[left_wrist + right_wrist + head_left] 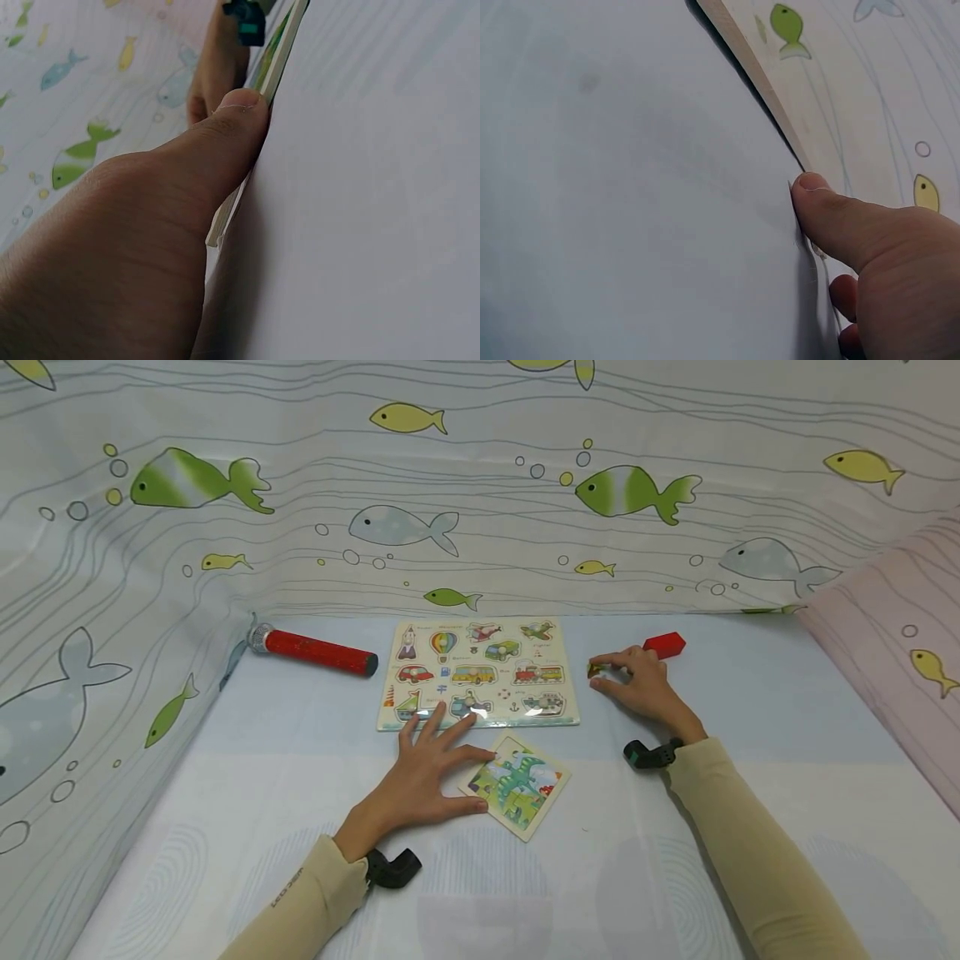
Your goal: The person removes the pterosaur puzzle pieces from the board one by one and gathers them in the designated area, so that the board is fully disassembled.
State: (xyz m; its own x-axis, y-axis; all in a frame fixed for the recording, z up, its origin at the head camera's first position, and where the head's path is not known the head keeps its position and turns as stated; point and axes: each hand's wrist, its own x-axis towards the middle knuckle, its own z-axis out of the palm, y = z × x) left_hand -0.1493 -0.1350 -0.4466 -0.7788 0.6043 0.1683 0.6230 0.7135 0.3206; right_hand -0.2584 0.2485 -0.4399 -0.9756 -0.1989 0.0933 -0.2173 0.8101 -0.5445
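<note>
My left hand (pixel 420 781) lies spread at the left corner of a small square dinosaur jigsaw puzzle (pixel 520 783). Its index finger reaches over the upper left side, and the thumb (pixel 238 112) rests along the puzzle's edge. My right hand (pixel 641 681) is low over the table, right of a larger vehicle peg puzzle (pixel 480 672). Between its thumb and index finger it pinches a small green and brown piece (pixel 596 669), mostly covered by the fingers. In the right wrist view the thumb (pixel 840 217) shows, but the piece is hidden.
A red tube with a silvery end (pixel 318 652), like a torch, lies left of the peg puzzle. Just behind my right hand is a red angular block (pixel 666 645), partly covered. Fish-patterned cloth (pixel 480 485) rises behind the table and along both sides.
</note>
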